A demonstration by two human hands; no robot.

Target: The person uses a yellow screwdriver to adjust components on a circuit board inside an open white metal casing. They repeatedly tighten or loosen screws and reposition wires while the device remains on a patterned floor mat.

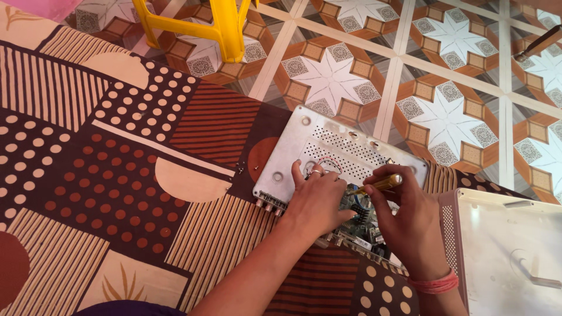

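Gripping a yellow-handled screwdriver, your right hand has its fingers closed around the tool and angles the tip down toward the green circuit board, likely so it meets a fastener squarely. Your left hand lies flat with fingers spread, pressing on the perforated metal chassis, apparently to keep it from sliding on the patterned mat. Two loose screws sit just beside the chassis; the removed white cover lies to the right, near a yellow stool.
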